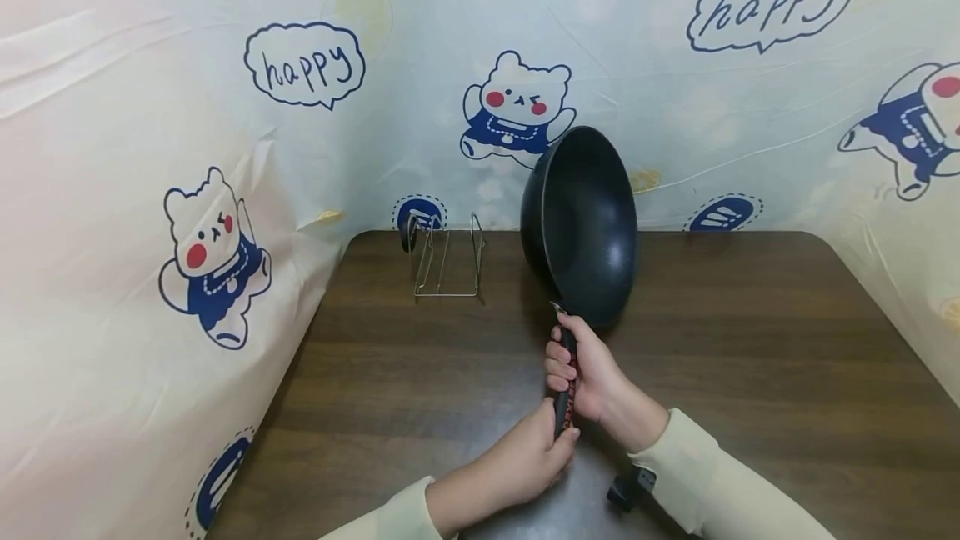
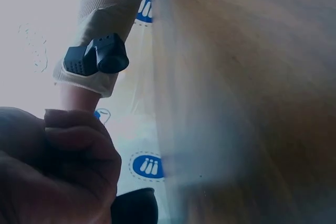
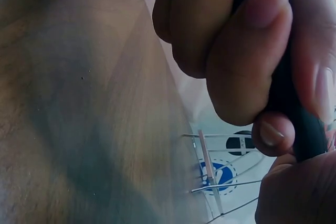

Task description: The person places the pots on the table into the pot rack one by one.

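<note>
A black wok (image 1: 592, 232) is tipped on its side above the table, its hollow facing right. My right hand (image 1: 596, 373) grips its dark handle (image 1: 566, 407) near the bowl, fingers curled round it, as the right wrist view also shows. Lower down, my left hand (image 1: 534, 455) holds the handle's end with the thumb along it. In the left wrist view curled fingers of the left hand (image 2: 68, 171) fill the lower left, hiding the handle, and a dark piece of the wok (image 2: 135, 206) shows beside them.
A wire rack (image 1: 447, 295) stands at the table's back left, with a small round black object (image 1: 408, 233) at its left side. The brown wooden table (image 1: 405, 373) reaches to a printed cloth (image 1: 420, 107) behind and at the sides. A small black camera (image 1: 630, 486) sits at the right wrist.
</note>
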Tool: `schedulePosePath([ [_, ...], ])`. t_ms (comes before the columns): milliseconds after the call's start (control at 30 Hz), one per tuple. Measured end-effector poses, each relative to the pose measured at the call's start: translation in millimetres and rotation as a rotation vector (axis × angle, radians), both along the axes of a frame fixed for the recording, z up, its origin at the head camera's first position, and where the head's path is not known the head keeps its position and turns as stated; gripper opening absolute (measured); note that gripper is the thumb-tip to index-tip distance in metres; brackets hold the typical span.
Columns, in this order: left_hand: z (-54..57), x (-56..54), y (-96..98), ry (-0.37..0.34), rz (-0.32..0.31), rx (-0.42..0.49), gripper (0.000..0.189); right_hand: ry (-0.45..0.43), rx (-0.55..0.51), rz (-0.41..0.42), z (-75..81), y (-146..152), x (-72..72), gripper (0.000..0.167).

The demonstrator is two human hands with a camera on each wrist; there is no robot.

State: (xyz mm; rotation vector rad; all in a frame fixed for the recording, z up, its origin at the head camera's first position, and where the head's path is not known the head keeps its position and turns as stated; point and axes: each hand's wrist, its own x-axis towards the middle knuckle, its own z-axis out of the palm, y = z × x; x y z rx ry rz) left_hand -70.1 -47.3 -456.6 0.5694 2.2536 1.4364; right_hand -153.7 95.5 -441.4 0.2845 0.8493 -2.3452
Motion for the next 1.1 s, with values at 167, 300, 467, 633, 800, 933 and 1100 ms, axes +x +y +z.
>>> schedulePosePath([
  [167, 0.3, 1.1, -3.5, 0.21, 0.049, -0.165, 0.016, 0.043, -0.034, 0.048, -1.1, -6.8, -4.1, 0.031],
  [300, 1.0, 2.1, -5.0, 0.25, 0.096, -0.206, 0.017, 0.099, -0.08, 0.094, -1.3, -12.2, -8.5, 0.028],
  [467, 1.9, 3.7, -5.0, 0.263, 0.161, -0.246, 0.017, 0.154, -0.131, 0.147, -3.6, -17.3, -13.7, 0.028],
  [633, 0.6, 5.7, -5.7, 0.291, 0.222, -0.302, 0.018, 0.224, -0.209, 0.196, -8.0, -22.2, -18.3, 0.029],
  [800, -2.1, 5.3, -8.8, 0.318, 0.26, -0.327, 0.022, 0.289, -0.291, 0.229, -11.4, -28.6, -23.0, 0.029],
  [933, -1.7, 2.6, -13.5, 0.338, 0.289, -0.333, 0.023, 0.32, -0.345, 0.252, -9.0, -36.4, -28.5, 0.03],
  [1100, 3.7, -0.3, -19.6, 0.365, 0.327, -0.339, 0.024, 0.364, -0.404, 0.296, -1.1, -45.8, -35.5, 0.03],
])
